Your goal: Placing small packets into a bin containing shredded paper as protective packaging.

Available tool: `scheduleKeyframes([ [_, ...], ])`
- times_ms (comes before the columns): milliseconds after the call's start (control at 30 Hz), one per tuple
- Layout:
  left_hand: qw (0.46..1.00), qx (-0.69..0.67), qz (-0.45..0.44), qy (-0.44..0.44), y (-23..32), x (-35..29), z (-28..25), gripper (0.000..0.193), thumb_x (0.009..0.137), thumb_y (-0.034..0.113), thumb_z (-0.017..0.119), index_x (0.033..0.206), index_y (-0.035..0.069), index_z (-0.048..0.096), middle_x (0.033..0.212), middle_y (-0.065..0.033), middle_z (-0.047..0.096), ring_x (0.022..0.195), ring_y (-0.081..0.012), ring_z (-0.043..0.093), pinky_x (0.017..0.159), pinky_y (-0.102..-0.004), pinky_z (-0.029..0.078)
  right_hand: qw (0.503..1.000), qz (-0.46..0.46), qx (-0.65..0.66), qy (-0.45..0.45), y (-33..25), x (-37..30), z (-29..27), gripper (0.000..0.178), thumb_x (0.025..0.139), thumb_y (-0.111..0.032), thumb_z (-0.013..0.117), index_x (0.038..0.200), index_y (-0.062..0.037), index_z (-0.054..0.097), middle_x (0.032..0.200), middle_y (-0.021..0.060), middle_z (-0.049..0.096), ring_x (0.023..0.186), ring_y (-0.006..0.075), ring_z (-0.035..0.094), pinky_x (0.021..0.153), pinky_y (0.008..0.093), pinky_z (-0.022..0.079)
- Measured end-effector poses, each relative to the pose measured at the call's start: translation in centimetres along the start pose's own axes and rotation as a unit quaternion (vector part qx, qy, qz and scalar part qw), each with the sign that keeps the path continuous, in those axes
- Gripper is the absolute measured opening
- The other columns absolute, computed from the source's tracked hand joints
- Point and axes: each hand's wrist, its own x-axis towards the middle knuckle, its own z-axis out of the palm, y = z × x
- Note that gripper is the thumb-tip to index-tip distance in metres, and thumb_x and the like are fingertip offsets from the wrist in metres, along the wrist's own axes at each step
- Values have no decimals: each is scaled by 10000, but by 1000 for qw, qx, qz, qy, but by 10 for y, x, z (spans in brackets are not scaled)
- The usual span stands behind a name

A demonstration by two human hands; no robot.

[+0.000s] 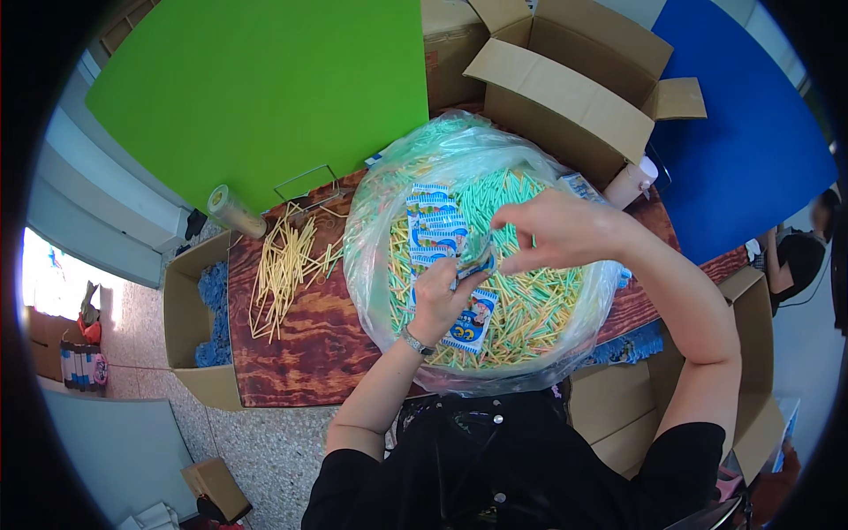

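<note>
My left hand (439, 299) is closed around a small blue-and-white printed packet (477, 254), held up over a big clear plastic bag (367, 296). My right hand (558, 231) hovers just right of that packet, fingers bent but apart, with nothing visible between them. Loose thin sticks (539, 305) in green, yellow and orange fill the bag, and a heap of green ones (502, 196) lies beyond my hands. A row of flat blue-and-white packets (433, 221) rests on the sticks at the left. Another packet (471, 322) lies flat beneath my left hand.
Pale yellow sticks (284, 265) lie loose on the reddish wooden table (291, 375), near a clear cylindrical tub (235, 212). Open cardboard boxes stand behind (565, 93), left (190, 300) and lower right (618, 411). Green (274, 97) and blue (742, 141) panels rise behind. Another person (795, 261) sits far right.
</note>
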Motion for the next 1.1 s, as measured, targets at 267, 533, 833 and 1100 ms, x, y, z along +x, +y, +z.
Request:
scheduleKeyframes([
  [267,993,-71,-84,-32,-9,-11,-22,379,718,152,827,1035,32,658,808,-88,635,698,-212,627,589,-319,476,948,-96,148,265,23,30,86,248,847,-105,682,1080,-26,647,848,123,664,732,235,676,620,332,516],
  [533,992,72,-80,69,-27,-38,-44,220,799,32,718,998,22,626,870,-109,605,731,-215,598,646,-313,482,904,51,379,191,18,88,154,191,866,-150,677,1009,-31,633,821,112,667,678,183,666,607,321,511],
  [833,985,161,-49,-43,-44,-42,-17,288,774,54,724,1044,64,624,877,-93,586,848,-263,560,746,-373,455,977,135,32,163,27,31,182,226,834,-258,691,953,-80,618,881,113,616,838,298,638,691,409,514],
  [1100,984,163,-46,-56,-30,-36,-17,269,793,84,713,1051,59,642,947,-101,600,893,-280,552,776,-378,452,971,107,-43,207,38,15,190,186,846,-196,636,1011,-114,663,840,74,628,848,276,639,683,410,524],
])
